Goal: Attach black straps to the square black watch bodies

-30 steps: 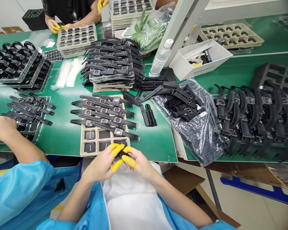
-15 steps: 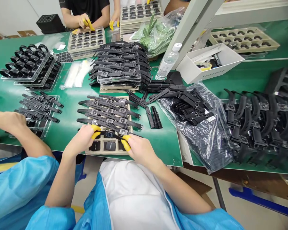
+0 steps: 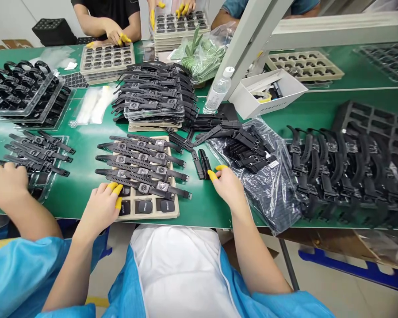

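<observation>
My left hand [image 3: 101,205] is at the left front of a beige tray [image 3: 177,215], its yellow-covered fingers curled together beside a black square piece; what they hold, if anything, is hidden. Across the tray lie several black watches [image 3: 142,171] with straps stretched sideways. Black square pieces [image 3: 145,206] sit in its front compartments. Right of the tray, my right hand [image 3: 228,183] has its thumb and forefinger apart, the tips close to the lower end of some loose black straps [image 3: 204,163]. I cannot tell whether they touch.
Stacked watch trays [image 3: 155,95] stand behind, beside a bottle [image 3: 218,90] and a white box [image 3: 268,95]. Bagged straps [image 3: 252,150] and more watches [image 3: 345,163] lie rightward. A co-worker's hand [image 3: 6,181] is at the left; others work opposite.
The watch held between both hands now lies in the front row on the tray. My right hand has moved right to the loose straps; my left stays by the tray. The view has shifted.
</observation>
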The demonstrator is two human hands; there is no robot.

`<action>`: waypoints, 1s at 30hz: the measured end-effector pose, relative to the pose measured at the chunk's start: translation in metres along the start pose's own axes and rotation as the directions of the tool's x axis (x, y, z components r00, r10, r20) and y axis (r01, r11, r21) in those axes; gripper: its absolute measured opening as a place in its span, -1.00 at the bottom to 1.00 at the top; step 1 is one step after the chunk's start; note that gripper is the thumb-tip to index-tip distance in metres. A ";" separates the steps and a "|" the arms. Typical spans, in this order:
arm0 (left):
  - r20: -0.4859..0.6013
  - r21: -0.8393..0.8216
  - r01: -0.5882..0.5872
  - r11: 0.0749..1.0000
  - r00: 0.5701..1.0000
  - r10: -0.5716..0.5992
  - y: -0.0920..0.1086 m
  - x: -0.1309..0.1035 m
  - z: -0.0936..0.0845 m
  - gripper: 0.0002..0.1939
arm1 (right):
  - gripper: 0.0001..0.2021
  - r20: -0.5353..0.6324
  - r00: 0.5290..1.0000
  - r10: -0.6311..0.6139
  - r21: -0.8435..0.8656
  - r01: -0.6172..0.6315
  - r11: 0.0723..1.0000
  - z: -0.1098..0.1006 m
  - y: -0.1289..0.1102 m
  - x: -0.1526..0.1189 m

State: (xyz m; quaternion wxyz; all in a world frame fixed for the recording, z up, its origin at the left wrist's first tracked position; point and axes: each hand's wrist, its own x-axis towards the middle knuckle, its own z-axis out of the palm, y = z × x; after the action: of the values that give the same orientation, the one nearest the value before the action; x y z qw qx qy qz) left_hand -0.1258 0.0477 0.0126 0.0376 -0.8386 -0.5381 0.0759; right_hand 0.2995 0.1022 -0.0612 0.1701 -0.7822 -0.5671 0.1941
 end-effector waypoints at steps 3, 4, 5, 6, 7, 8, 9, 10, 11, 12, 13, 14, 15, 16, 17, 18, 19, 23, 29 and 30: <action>0.024 0.059 0.004 0.998 1.000 -0.006 0.007 0.010 -0.005 -0.79 | -0.77 0.150 0.987 0.059 0.143 -0.081 0.986 0.006 0.009 0.017; 0.015 0.061 -0.004 0.998 1.000 0.003 0.008 0.014 -0.006 -0.78 | -0.75 0.181 0.981 0.067 0.185 -0.101 0.978 0.008 0.009 0.021; 0.000 0.057 -0.012 0.998 1.000 0.012 0.008 0.017 -0.006 -0.77 | -0.74 0.196 0.978 0.068 0.215 -0.110 0.970 0.008 0.010 0.022; -0.015 0.049 -0.023 0.999 1.000 0.023 0.006 0.018 -0.005 -0.77 | -0.74 0.187 0.980 0.061 0.237 -0.106 0.966 0.008 0.010 0.022; -0.028 0.034 -0.036 0.999 0.999 0.037 0.003 0.019 -0.004 -0.78 | -0.75 0.148 0.988 0.045 0.260 -0.082 0.962 0.007 0.010 0.021; -0.040 0.010 -0.050 0.999 0.998 0.051 -0.001 0.017 -0.003 -0.80 | -0.76 0.077 0.997 0.019 0.287 -0.040 0.957 0.004 0.010 0.018; -0.054 -0.027 -0.056 0.998 0.997 0.054 -0.005 0.014 -0.003 -0.81 | -0.77 -0.018 1.000 -0.009 0.316 0.015 0.949 0.000 0.009 0.014; -0.070 -0.081 -0.043 0.996 0.997 0.038 -0.010 0.010 -0.003 -0.82 | -0.77 -0.129 0.991 -0.033 0.348 0.076 0.935 -0.005 0.007 0.008; -0.086 -0.152 -0.010 0.988 0.996 -0.003 -0.013 0.005 -0.003 -0.83 | -0.77 -0.242 0.969 -0.048 0.383 0.141 0.913 -0.012 0.004 0.001; -0.099 -0.236 0.041 0.971 0.993 -0.066 -0.014 0.000 -0.005 -0.85 | -0.76 -0.338 0.940 -0.051 0.425 0.201 0.883 -0.019 -0.001 -0.008; -0.105 -0.332 0.098 0.938 0.985 -0.140 -0.013 -0.004 -0.007 -0.85 | -0.75 -0.406 0.913 -0.039 0.479 0.249 0.842 -0.026 -0.008 -0.018; -0.098 -0.433 0.148 0.889 0.973 -0.210 -0.008 -0.007 -0.010 -0.84 | -0.74 -0.435 0.900 -0.021 0.547 0.283 0.788 -0.032 -0.017 -0.029; -0.078 -0.536 0.177 0.825 0.963 -0.257 0.000 -0.007 -0.013 -0.81 | -0.73 -0.419 0.908 -0.004 0.631 0.295 0.717 -0.037 -0.027 -0.040; -0.054 -0.635 0.180 0.751 0.960 -0.276 0.011 -0.006 -0.015 -0.79 | -0.73 -0.352 0.936 -0.006 0.722 0.276 0.634 -0.039 -0.039 -0.053; -0.032 -0.724 0.161 0.671 0.964 -0.265 0.025 -0.002 -0.017 -0.78 | -0.72 -0.237 0.971 -0.035 0.809 0.217 0.546 -0.038 -0.051 -0.065; -0.018 -0.796 0.126 0.592 0.973 -0.232 0.041 0.003 -0.018 -0.78 | -0.70 -0.075 0.991 -0.107 0.881 0.116 0.458 -0.035 -0.063 -0.078; -0.023 -0.848 0.083 0.524 0.981 -0.192 0.057 0.009 -0.018 -0.78 | -0.67 0.103 0.974 -0.200 0.925 -0.020 0.380 -0.031 -0.074 -0.090; -0.149 -0.876 -0.120 0.468 0.989 -0.024 0.106 0.028 -0.010 -0.64 | -0.57 0.516 0.699 -0.495 0.857 -0.425 0.292 -0.007 -0.100 -0.125; -0.320 -0.815 -0.363 0.452 0.932 0.171 0.112 0.025 0.001 -0.45 | -0.58 0.606 0.580 -0.545 0.786 -0.541 0.298 0.005 -0.096 -0.134; -0.330 -0.814 -0.368 0.450 0.930 0.164 0.111 0.023 0.002 -0.45 | -0.58 0.607 0.582 -0.542 0.784 -0.550 0.288 0.007 -0.094 -0.134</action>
State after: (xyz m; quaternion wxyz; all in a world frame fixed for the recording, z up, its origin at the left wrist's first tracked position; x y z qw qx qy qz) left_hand -0.0175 0.0224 -0.0072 -0.3448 -0.8201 -0.3570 -0.2849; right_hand 0.1815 0.0026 -0.0064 0.3190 -0.3271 -0.3334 0.8247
